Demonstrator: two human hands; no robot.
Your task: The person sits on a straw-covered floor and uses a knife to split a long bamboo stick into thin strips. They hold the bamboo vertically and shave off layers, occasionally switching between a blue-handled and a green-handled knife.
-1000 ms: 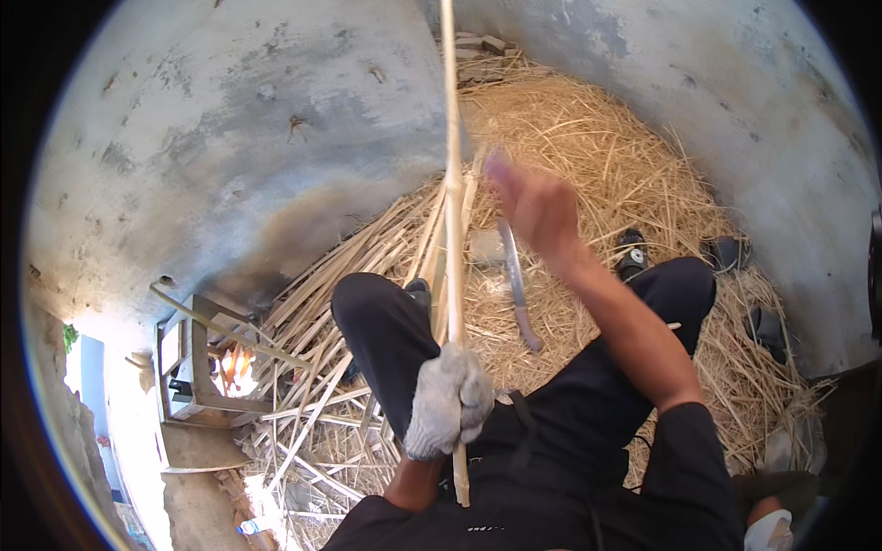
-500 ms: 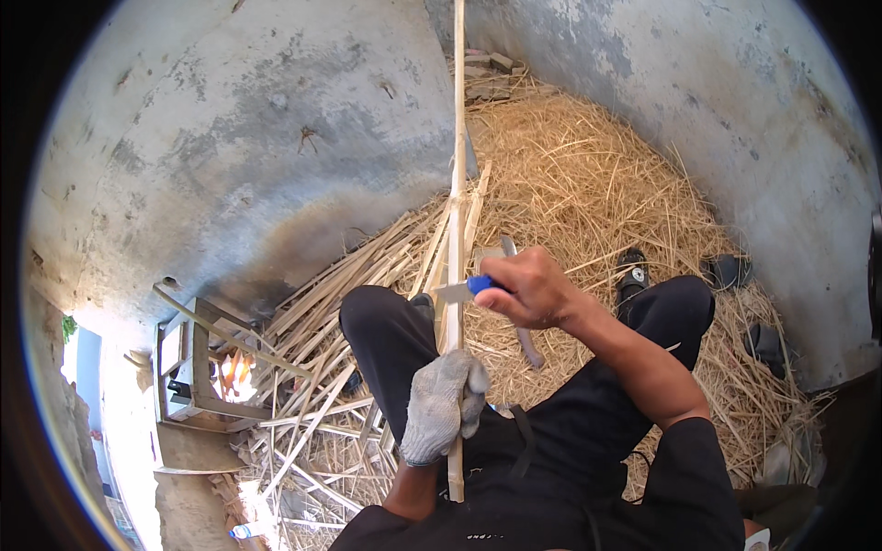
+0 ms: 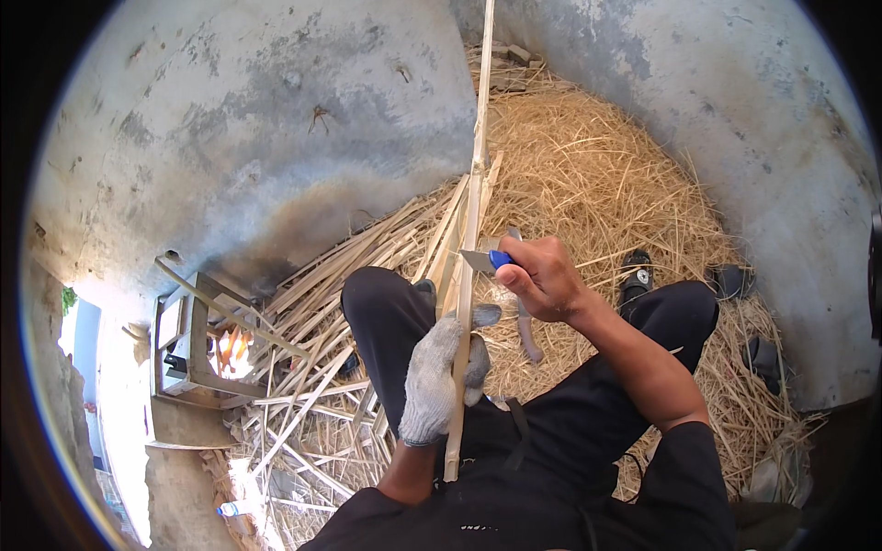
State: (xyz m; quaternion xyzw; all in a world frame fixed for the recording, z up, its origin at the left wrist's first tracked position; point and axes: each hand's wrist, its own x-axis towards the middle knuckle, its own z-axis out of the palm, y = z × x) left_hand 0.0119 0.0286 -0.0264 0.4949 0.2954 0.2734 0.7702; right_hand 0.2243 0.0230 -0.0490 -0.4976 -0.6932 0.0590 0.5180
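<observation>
Curling loosely around a pale strip, the gloved left hand holds its lower part; the right hand grips a blue-handled knife, blade across the strip. The strip's near end overlies the lap.

Strip: running past the upper edge.
Blue handle: hiding mostly inside right hand, right of strip.
Long knife: passing behind that hand.
Shirt print: appearing illegibly small, below strip.

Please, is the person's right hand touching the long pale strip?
Apart. The head view shows a gap between the bare right hand and the long pale strip; only the blue-handled blade reaches across it.
</observation>
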